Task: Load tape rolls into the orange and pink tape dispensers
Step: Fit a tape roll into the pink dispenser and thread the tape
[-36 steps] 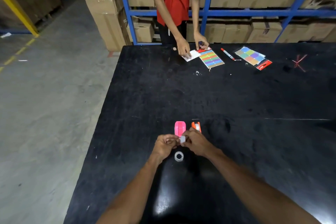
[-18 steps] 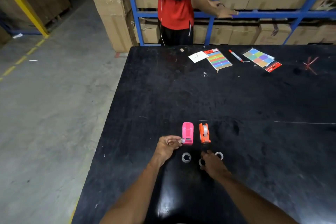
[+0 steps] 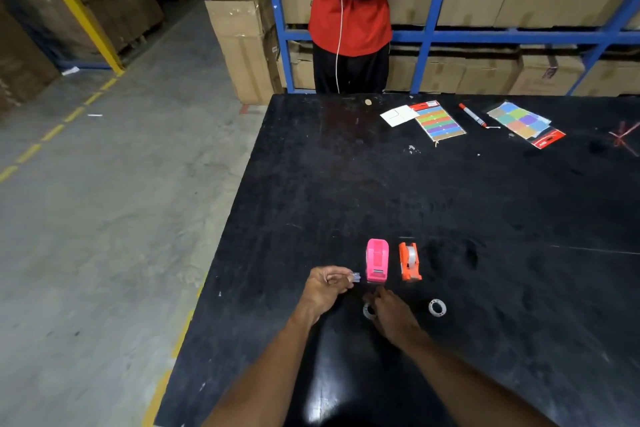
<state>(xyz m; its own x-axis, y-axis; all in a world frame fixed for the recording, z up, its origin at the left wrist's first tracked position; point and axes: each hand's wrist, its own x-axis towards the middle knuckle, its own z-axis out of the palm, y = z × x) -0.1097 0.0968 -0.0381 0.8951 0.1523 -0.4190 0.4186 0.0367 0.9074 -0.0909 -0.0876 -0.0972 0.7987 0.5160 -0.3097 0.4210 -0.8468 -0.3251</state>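
A pink tape dispenser (image 3: 377, 260) and an orange tape dispenser (image 3: 409, 261) stand side by side on the black table (image 3: 485, 204). A clear tape roll sits inside the orange one. My left hand (image 3: 327, 287) pinches a small clear plastic piece (image 3: 356, 277) just left of the pink dispenser. My right hand (image 3: 389, 317) rests fingers-down on a tape roll (image 3: 367, 310) lying flat in front of the pink dispenser; whether it grips the roll is hidden. Another tape roll (image 3: 437, 307) lies flat to the right, apart from both hands.
At the table's far edge lie a white card (image 3: 398, 115), colour sticker sheets (image 3: 440, 122) (image 3: 523, 121) and a red marker (image 3: 472, 114). A person in a red shirt (image 3: 349, 3) stands behind the table, facing blue shelves of cartons. The table's left edge drops to concrete floor.
My right hand has moved left from the middle roll onto the roll in front of the pink dispenser. The person behind the table has turned toward the shelves. The camera has shifted.
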